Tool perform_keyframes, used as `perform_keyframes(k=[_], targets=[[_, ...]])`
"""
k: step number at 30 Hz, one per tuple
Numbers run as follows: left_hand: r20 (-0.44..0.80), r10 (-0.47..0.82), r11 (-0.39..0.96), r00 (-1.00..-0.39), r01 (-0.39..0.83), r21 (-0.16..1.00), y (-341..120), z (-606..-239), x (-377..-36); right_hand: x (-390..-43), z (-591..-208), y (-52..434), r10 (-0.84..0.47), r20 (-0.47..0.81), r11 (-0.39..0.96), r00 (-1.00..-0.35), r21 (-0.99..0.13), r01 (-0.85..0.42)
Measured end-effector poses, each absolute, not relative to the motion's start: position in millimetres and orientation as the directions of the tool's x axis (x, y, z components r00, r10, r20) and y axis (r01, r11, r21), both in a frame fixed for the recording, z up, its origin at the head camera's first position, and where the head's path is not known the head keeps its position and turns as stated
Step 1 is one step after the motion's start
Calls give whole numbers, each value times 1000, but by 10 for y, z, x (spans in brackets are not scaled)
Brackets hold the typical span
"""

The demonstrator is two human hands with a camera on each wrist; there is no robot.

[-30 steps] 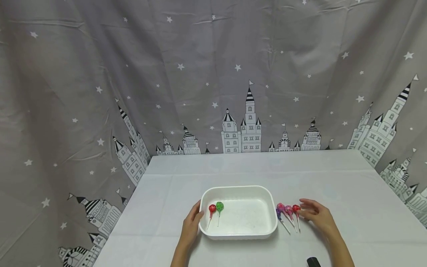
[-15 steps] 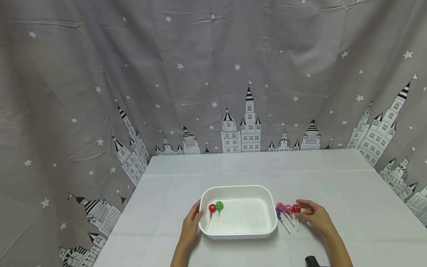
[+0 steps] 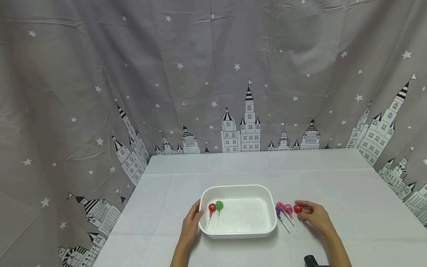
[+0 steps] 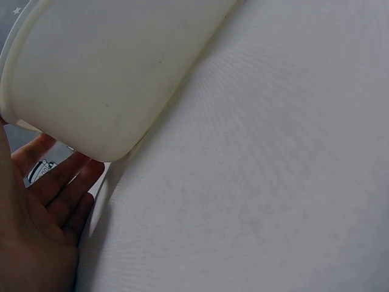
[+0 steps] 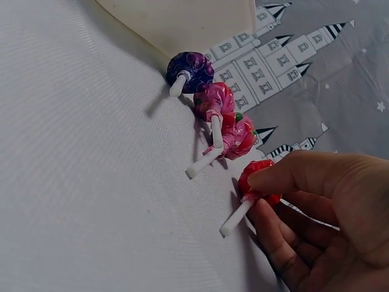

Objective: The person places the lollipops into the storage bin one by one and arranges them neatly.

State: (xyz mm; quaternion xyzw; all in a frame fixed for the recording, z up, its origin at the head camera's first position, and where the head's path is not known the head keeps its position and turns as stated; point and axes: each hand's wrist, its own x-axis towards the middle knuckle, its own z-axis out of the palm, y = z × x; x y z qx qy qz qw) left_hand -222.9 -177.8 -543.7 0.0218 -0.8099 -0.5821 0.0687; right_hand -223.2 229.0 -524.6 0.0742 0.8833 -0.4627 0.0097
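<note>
A white plastic tray (image 3: 247,217) stands on the table, holding a red lollipop (image 3: 211,208) and a green lollipop (image 3: 219,205) at its left end. My left hand (image 3: 191,224) grips the tray's left side, thumb over the rim and fingers against the outer wall. To the right of the tray, my right hand (image 3: 317,218) pinches another red lollipop (image 5: 258,176) by its wrapped head between thumb and fingers. Its white stick points toward me. Beside it lie two pink lollipops (image 5: 240,135) and a purple lollipop (image 5: 193,70), close to the tray's right wall.
A white cloth covers the table (image 3: 166,200). Behind it hangs a grey curtain (image 3: 200,55) printed with castles and stars. A black object (image 3: 311,260), only partly in view, shows at the bottom edge near the right forearm.
My right hand has closed in on the red lollipop, taken hold of its head and shifted it slightly right, away from the pink ones. The left hand and the tray stay put.
</note>
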Motion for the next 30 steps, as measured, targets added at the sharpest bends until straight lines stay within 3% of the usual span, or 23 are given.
perform_keyframes(k=[16,22,30], targets=[[89,-103,290,-991,56,955,-1760,-5427,-2216,-2249,-5247,2282,166,-74,537,-983,-830,153],[94,-90,302,-991,63,951,-1688,-5113,-2082,-2239,-5232,2272,166,-82,513,-983,-844,156],[77,-93,305,-993,45,951,-1667,-5055,-2054,-2214,-5093,2270,143,28,519,-989,-853,51]])
